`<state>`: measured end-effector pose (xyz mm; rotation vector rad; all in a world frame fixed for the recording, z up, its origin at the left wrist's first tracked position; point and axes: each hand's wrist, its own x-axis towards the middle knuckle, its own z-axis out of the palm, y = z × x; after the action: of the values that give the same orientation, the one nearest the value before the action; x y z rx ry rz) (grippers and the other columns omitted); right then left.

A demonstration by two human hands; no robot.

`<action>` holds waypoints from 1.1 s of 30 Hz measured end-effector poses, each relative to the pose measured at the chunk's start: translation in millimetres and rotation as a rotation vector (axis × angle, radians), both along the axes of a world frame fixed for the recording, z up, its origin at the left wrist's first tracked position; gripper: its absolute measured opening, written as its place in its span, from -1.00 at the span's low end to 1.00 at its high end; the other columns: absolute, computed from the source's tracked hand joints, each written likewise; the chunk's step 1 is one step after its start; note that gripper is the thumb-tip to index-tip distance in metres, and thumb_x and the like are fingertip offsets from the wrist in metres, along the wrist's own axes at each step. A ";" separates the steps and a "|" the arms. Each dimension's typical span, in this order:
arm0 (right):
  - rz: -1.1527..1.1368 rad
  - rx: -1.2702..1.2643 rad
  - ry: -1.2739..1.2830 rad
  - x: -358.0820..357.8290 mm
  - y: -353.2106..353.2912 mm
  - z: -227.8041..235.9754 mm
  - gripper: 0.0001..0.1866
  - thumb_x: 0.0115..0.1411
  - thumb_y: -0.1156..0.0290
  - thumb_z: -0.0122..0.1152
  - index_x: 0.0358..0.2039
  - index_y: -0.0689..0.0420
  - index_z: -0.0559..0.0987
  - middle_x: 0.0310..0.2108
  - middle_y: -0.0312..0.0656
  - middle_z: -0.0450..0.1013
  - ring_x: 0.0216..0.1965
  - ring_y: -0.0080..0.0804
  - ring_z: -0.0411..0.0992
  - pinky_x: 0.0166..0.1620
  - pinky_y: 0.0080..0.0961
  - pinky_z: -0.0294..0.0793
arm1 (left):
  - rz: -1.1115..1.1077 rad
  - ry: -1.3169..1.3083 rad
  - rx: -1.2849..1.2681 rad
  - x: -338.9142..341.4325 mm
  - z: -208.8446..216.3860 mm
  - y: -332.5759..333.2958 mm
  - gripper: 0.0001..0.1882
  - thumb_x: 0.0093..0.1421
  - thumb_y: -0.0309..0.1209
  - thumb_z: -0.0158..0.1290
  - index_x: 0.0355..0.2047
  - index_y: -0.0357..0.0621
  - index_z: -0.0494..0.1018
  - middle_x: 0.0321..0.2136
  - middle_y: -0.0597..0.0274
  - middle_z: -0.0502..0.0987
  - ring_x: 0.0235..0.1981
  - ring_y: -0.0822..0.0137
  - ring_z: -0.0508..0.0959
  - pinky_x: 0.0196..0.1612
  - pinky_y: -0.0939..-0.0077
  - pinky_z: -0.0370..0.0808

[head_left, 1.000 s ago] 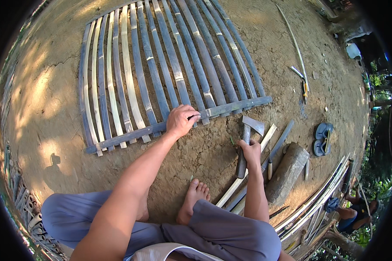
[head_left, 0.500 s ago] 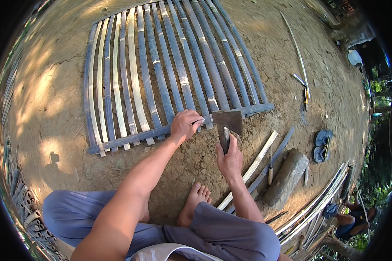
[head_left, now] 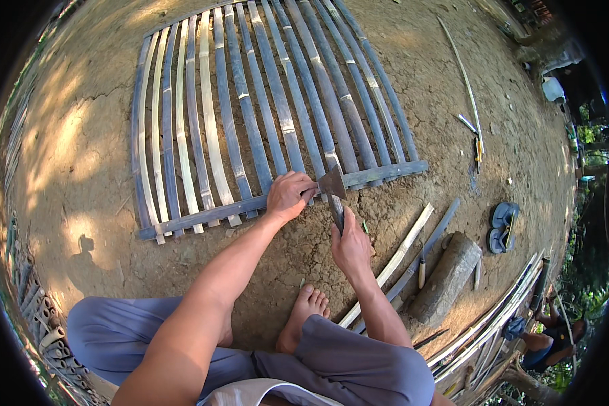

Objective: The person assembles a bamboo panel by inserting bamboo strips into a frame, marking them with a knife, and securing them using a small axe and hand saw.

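A panel of dark and pale bamboo slats (head_left: 287,128) lies on the bare ground before me, its near ends over or under a dark bamboo crosspiece (head_left: 203,220). My left hand (head_left: 292,196) is closed in a pinch at that crosspiece, right of its middle; whatever the fingertips hold is too small to make out. In my right hand (head_left: 352,247) is a hatchet, gripped by its short handle. The hatchet's flat metal head (head_left: 332,183) is at the crosspiece, just right of my left fingertips; whether it touches is unclear.
To my right lie a pale split strip (head_left: 389,264), a dark strip (head_left: 419,250), a knife (head_left: 421,271) and a short log (head_left: 450,277). Beyond are sandals (head_left: 501,227) and long poles (head_left: 497,314). Cut bamboo (head_left: 47,331) is piled far left. Another person (head_left: 551,342) is at far right.
The hatchet has swung left and its head has turned, coming close beside my left fingertips. My right hand has shifted slightly left; my left hand stays at the crosspiece.
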<state>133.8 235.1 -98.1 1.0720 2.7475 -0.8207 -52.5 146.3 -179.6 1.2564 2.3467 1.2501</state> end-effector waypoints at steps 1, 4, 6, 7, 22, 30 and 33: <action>-0.003 0.022 0.073 0.9 -2.1 -1.5 -0.42 0.36 0.31 0.15 0.29 0.29 0.26 -0.19 0.27 0.54 -0.35 0.28 0.57 -0.30 0.10 0.56 | -0.009 0.009 0.009 -0.2 -0.6 0.2 -0.90 0.13 -0.37 0.31 -0.34 -0.06 0.69 -0.35 0.33 0.64 -0.25 0.18 0.61 -0.15 0.25 0.53; -0.004 0.055 0.166 3.4 -9.8 -10.5 -0.39 0.37 0.30 0.13 0.32 0.30 0.23 -0.18 0.28 0.54 -0.37 0.28 0.57 -0.30 0.11 0.55 | -0.025 0.014 0.007 -0.4 -0.7 -0.6 -0.90 0.13 -0.36 0.31 -0.34 -0.06 0.69 -0.35 0.33 0.64 -0.25 0.18 0.61 -0.15 0.24 0.53; 0.003 0.053 0.069 1.1 -9.5 -11.9 -0.37 0.37 0.30 0.12 0.34 0.30 0.21 -0.17 0.28 0.53 -0.37 0.28 0.57 -0.31 0.12 0.55 | -0.028 -0.001 -0.019 -1.0 -0.6 0.7 -0.89 0.13 -0.34 0.31 -0.34 -0.06 0.69 -0.35 0.33 0.64 -0.24 0.17 0.61 -0.14 0.23 0.53; 0.001 0.038 0.066 0.9 -7.0 -10.9 -0.37 0.37 0.30 0.12 0.35 0.29 0.20 -0.17 0.28 0.53 -0.37 0.28 0.57 -0.31 0.13 0.55 | -0.020 0.006 -0.004 0.0 -1.4 1.8 -0.88 0.14 -0.33 0.31 -0.35 -0.06 0.69 -0.34 0.33 0.64 -0.24 0.17 0.61 -0.15 0.23 0.52; -0.037 0.063 0.353 -14.4 -6.2 27.5 -0.55 0.32 0.38 0.24 0.12 0.35 0.41 -0.19 0.29 0.55 -0.32 0.31 0.57 -0.32 0.05 0.55 | 0.050 -0.079 0.114 -3.7 -11.3 -6.3 -0.90 0.19 -0.48 0.16 -0.29 -0.15 0.63 -0.31 0.13 0.61 -0.23 0.10 0.61 -0.17 0.15 0.53; 0.076 0.047 -0.019 -11.3 -0.9 -0.6 -0.34 0.33 0.34 0.17 0.34 0.33 0.20 -0.24 0.32 0.56 -0.36 0.34 0.56 -0.33 0.11 0.56 | 0.382 -0.178 0.171 -7.1 -19.8 2.4 -0.95 0.19 -0.56 -0.02 -0.32 -0.24 0.40 -0.36 -0.02 0.52 -0.25 -0.11 0.54 -0.15 0.07 0.48; 0.090 0.035 0.092 -11.8 8.0 19.3 -0.37 0.33 0.37 0.16 0.33 0.33 0.21 -0.22 0.34 0.55 -0.34 0.35 0.57 -0.30 0.12 0.56 | 0.405 -0.190 0.165 -9.1 -24.1 2.2 -0.95 0.20 -0.56 -0.03 -0.33 -0.22 0.41 -0.35 -0.01 0.52 -0.25 -0.12 0.53 -0.15 0.05 0.48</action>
<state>122.1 243.1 -78.8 0.9306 2.8722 -0.8321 -61.6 148.5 -203.7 0.6760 2.4713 1.6298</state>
